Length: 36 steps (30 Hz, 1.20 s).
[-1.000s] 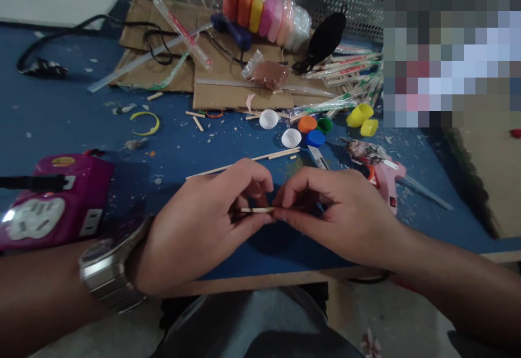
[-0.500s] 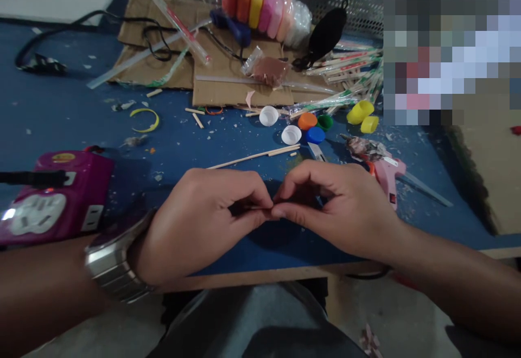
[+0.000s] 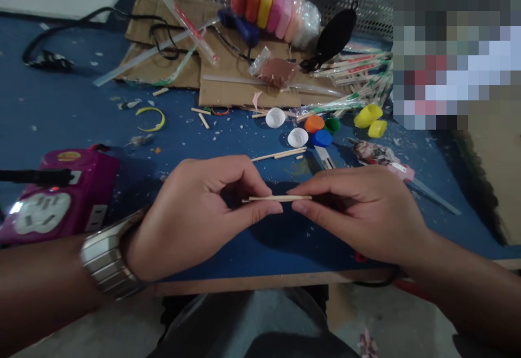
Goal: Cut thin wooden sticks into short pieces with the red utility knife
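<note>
A short, thin wooden stick [image 3: 286,198] lies level between my two hands over the front of the table. My left hand [image 3: 203,214] pinches its left part between thumb and fingers; a second thin piece may lie against it there, though the fingers hide most of that end. At the other end, the thumb and forefinger of my right hand [image 3: 366,217] close on the stick. Beyond my fingertips, more wooden sticks [image 3: 285,154] lie on the blue table. A utility knife [image 3: 324,157] rests just past my right hand, partly covered by it.
Bottle caps, including an orange one [image 3: 315,123], sit mid-table. A pink glue gun [image 3: 401,171] is at right, a purple power socket block [image 3: 57,195] at left. Cardboard [image 3: 248,91], bagged coloured clay [image 3: 268,5] and wrapped sticks [image 3: 358,70] lie at the back.
My fingertips, together before, have drawn apart, and the wooden stick now shows between them. My right hand has shifted right, covering more of the glue gun. The view has moved slightly.
</note>
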Each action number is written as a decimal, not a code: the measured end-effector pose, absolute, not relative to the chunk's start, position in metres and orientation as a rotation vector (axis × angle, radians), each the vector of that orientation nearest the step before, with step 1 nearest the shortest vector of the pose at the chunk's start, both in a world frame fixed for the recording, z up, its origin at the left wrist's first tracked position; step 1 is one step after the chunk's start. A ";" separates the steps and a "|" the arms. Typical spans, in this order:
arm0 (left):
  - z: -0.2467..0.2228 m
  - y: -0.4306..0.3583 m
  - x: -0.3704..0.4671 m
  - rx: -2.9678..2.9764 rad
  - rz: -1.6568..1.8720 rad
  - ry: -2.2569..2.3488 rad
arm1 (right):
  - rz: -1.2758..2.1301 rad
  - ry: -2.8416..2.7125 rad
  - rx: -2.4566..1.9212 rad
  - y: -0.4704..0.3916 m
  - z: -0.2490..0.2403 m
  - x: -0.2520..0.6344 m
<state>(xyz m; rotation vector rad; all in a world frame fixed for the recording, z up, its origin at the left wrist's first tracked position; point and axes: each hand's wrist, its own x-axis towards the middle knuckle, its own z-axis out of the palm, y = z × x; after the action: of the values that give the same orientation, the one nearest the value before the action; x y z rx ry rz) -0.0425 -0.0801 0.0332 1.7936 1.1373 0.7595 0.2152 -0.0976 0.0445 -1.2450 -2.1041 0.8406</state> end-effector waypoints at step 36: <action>0.040 -0.077 -0.041 1.279 0.811 1.003 | 0.941 -1.930 -1.265 -0.090 0.049 0.230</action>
<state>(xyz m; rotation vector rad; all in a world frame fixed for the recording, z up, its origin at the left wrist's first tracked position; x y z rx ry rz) -0.0410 -0.0773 0.0400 1.2789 1.0030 0.8115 0.2305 -0.0896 0.0487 -1.2652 -1.9301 0.9407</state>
